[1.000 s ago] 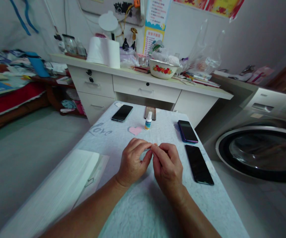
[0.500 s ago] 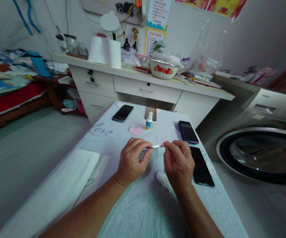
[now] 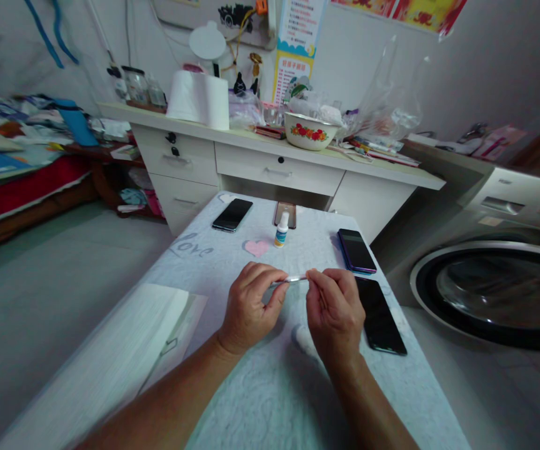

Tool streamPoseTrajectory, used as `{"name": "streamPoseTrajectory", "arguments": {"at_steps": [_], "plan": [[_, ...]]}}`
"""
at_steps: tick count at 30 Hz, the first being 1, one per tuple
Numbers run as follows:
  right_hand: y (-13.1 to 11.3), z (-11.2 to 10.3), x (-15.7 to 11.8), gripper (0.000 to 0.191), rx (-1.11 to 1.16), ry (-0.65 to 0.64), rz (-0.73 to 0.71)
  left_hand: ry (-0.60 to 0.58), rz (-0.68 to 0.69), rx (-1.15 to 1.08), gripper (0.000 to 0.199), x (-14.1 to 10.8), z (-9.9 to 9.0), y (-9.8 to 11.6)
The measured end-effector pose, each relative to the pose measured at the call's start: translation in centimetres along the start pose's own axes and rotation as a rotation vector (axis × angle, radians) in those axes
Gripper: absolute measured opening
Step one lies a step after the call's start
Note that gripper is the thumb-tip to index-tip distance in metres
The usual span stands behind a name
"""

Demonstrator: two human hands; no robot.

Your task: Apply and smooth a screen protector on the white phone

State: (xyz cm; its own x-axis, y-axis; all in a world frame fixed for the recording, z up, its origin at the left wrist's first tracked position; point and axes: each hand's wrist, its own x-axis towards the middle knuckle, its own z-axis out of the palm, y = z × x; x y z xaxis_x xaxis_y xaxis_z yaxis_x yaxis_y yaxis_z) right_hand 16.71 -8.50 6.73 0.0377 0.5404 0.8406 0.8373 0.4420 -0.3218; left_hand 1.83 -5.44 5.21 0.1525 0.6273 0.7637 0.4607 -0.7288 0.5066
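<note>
Above the middle of the cloth-covered table [image 3: 251,387], a thin, shiny, light strip [image 3: 297,279] spans the gap between my hands. My left hand [image 3: 252,306] pinches its left end between thumb and fingertips. At its right end, my right hand [image 3: 335,312] grips with the fingers curled in. What the strip is, I cannot make out. Just beyond stands a small white spray bottle [image 3: 281,231] with a blue and yellow label. A large black phone or tablet [image 3: 381,315] lies beside my right hand, partly behind it.
Phones lie at the table's far left [image 3: 232,215] and right [image 3: 357,250]. A brownish phone or case [image 3: 285,214] is behind the bottle. White papers [image 3: 110,350] lie at left. Beyond stand a white desk [image 3: 270,156] with a flowered bowl [image 3: 308,132] and a washing machine [image 3: 499,250].
My right hand has shifted slightly left, and less of the strip shows between my hands. Both hands still hold it.
</note>
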Motion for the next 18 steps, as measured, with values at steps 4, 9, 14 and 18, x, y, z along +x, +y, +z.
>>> {"name": "streamPoseTrajectory", "arguments": {"at_steps": [4, 9, 14, 18], "plan": [[-0.8, 0.3, -0.5, 0.024, 0.020, -0.043, -0.032, 0.013, 0.004, -0.004, 0.007, 0.0, 0.0, 0.1], [-1.6, 0.7, -0.9, 0.027, 0.066, -0.086, -0.065, 0.002, 0.009, -0.023, 0.007, -0.1, 0.0, 0.2], [-1.5, 1.0, -1.2, 0.029, 0.090, -0.091, -0.101, -0.009, 0.005, -0.039, 0.009, -0.1, 0.0, 0.4], [-1.2, 0.6, -0.8, 0.027, 0.073, -0.081, -0.081, 0.000, 0.002, -0.028, 0.007, -0.1, 0.0, 0.3]]}}
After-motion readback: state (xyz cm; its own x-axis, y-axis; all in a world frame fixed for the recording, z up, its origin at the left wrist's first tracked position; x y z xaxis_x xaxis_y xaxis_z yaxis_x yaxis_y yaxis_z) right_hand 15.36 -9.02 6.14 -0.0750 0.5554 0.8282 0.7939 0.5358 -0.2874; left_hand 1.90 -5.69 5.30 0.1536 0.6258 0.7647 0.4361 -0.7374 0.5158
